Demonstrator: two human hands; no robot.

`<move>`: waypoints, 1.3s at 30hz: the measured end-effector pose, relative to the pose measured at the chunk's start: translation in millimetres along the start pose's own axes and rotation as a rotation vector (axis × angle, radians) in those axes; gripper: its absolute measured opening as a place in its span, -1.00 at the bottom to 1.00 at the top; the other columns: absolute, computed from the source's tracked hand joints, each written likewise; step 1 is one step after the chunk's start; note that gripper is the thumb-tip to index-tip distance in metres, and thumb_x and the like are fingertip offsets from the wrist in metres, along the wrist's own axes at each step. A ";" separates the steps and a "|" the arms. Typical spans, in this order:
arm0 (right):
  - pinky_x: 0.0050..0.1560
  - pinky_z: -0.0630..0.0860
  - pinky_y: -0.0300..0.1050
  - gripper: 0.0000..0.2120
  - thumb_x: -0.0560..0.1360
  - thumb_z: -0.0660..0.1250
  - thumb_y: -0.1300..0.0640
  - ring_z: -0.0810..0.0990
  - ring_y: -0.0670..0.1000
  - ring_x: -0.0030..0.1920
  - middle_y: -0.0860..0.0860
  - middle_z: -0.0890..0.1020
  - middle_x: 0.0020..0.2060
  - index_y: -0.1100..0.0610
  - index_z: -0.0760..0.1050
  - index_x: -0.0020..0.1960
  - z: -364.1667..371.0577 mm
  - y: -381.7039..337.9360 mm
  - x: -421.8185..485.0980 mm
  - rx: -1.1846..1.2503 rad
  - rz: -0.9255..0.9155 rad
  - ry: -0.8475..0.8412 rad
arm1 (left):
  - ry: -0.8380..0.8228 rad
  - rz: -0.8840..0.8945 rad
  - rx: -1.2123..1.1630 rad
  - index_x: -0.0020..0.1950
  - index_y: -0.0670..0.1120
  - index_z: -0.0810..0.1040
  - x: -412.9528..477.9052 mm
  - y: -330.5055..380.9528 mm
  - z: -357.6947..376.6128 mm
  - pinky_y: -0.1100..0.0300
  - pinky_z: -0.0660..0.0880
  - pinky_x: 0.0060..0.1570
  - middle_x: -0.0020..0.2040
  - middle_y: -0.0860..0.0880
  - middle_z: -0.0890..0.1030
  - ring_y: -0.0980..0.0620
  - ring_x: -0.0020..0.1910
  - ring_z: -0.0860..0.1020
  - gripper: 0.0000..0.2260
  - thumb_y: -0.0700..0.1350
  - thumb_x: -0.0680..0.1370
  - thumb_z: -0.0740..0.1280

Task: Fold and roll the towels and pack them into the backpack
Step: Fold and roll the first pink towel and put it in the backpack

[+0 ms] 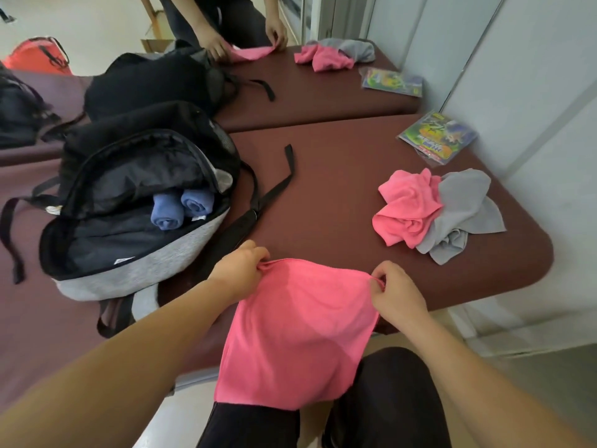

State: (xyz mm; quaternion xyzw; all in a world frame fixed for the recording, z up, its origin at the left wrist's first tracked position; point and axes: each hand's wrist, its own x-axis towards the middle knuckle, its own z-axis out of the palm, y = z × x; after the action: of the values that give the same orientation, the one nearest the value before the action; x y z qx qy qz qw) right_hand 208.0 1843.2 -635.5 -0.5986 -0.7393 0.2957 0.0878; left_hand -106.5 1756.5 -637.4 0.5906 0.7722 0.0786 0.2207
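Note:
A pink towel hangs spread out over the near edge of the maroon table. My left hand pinches its top left corner and my right hand pinches its top right corner. To the left lies a black and grey backpack, unzipped, with two rolled blue towels inside. On the right of the table lie a crumpled pink towel and a crumpled grey towel, touching each other.
A plastic packet lies at the table's far right. The backpack's strap trails across the middle. Across the table, another person's hands handle a pink towel beside a second black backpack, more towels and another packet.

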 end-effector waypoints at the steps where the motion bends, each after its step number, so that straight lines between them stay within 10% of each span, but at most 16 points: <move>1: -0.11 0.53 0.08 -0.89 0.57 0.30 0.15 0.57 0.07 -0.15 -0.06 0.56 -0.13 -0.02 0.43 -0.09 -5.2 -0.9 -1.0 0.031 -0.017 0.008 | 0.037 0.008 -0.016 0.16 0.04 0.61 -2.2 0.4 -5.5 -0.05 0.56 0.03 0.07 0.00 0.49 -0.13 0.05 0.60 -0.77 -0.16 0.58 0.26; 7: -0.03 0.63 0.14 -0.86 0.55 0.39 0.24 0.67 0.15 -0.20 0.01 0.67 -0.14 0.02 0.58 0.03 -43.2 -19.9 3.4 0.240 -0.088 0.143 | 0.267 0.025 -0.198 0.11 0.03 0.69 -22.8 6.9 -69.9 0.05 0.59 0.04 -0.05 0.04 0.71 0.00 -0.08 0.66 -0.80 -0.15 0.58 0.32; 13: -0.45 0.56 -0.23 -0.89 0.63 0.31 0.23 0.62 -0.07 -0.55 0.06 0.67 -0.30 0.13 0.61 0.09 -97.0 -78.9 -1.2 0.331 -0.211 0.308 | 0.472 0.033 -0.388 -0.01 0.04 0.64 -47.9 24.6 -138.6 0.07 0.65 -0.26 -0.32 0.05 0.67 0.05 -0.45 0.66 -0.88 -0.13 0.61 0.33; 19: -0.32 0.63 -0.21 -0.80 0.62 0.24 0.31 0.68 -0.18 -0.40 0.09 0.67 -0.10 0.03 0.52 0.02 -132.7 -122.3 -34.0 0.521 -0.306 0.514 | 0.592 0.096 -0.568 0.05 0.04 0.61 -68.5 40.3 -173.2 0.05 0.66 -0.26 -0.26 -0.07 0.70 -0.03 -0.36 0.70 -0.80 -0.18 0.68 0.21; 22: 0.06 0.67 0.19 -0.68 0.47 0.24 0.33 0.74 0.02 -0.21 0.01 0.68 -0.16 -0.10 0.52 -0.15 -124.4 -115.7 -44.6 0.576 -0.298 0.507 | 0.563 0.114 -0.583 0.09 0.01 0.60 -78.0 33.4 -158.4 -0.07 0.68 -0.03 -0.19 -0.05 0.72 0.00 -0.20 0.73 -0.80 -0.17 0.69 0.19; 24: 0.20 0.57 0.14 -0.78 0.41 0.30 0.31 0.67 0.02 -0.14 -0.06 0.66 -0.24 -0.02 0.51 -0.20 -110.1 -101.0 -50.3 0.506 -0.259 0.474 | 0.518 0.090 -0.555 0.08 0.03 0.59 -86.9 24.4 -137.7 -0.08 0.65 0.05 -0.19 0.01 0.73 0.05 -0.16 0.72 -0.83 -0.14 0.68 0.21; 28: -0.16 0.46 -0.25 -0.73 0.39 0.38 0.37 0.61 0.03 -0.18 -0.09 0.65 -0.27 0.00 0.54 -0.25 -71.6 -61.6 -64.0 0.272 -0.118 0.190 | 0.289 0.057 -0.446 -0.06 0.03 0.58 -103.9 4.6 -82.8 -0.03 0.59 0.05 -0.20 0.05 0.67 0.08 -0.16 0.64 -0.82 -0.20 0.65 0.27; 33: -0.35 0.62 0.00 -0.77 0.38 0.24 0.39 0.73 0.13 -0.31 0.15 0.68 -0.36 0.12 0.57 -0.13 -44.4 -29.4 -71.6 0.159 0.084 -0.250 | 0.067 -0.059 -0.322 -0.13 0.09 0.57 -121.9 -16.8 -36.3 0.04 0.58 -0.08 -0.35 0.10 0.60 0.12 -0.30 0.62 -0.79 -0.17 0.64 0.29; 39: -0.31 0.48 -0.19 -0.87 0.44 0.39 0.31 0.58 -0.02 -0.31 0.03 0.66 -0.35 0.12 0.66 -0.12 -45.5 -24.1 -57.2 0.194 0.066 -0.256 | 0.048 -0.085 -0.266 0.02 0.02 0.65 -114.4 -25.0 -26.7 0.14 0.46 -0.04 -0.18 0.11 0.60 -0.04 -0.09 0.60 -0.88 -0.11 0.63 0.31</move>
State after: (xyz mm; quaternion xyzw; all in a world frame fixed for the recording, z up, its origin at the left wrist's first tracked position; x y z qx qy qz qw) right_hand 225.3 1802.1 -572.8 -0.5687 -0.6924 0.4421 0.0406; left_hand -116.6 1644.6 -594.8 0.5208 0.7844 0.1849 0.2817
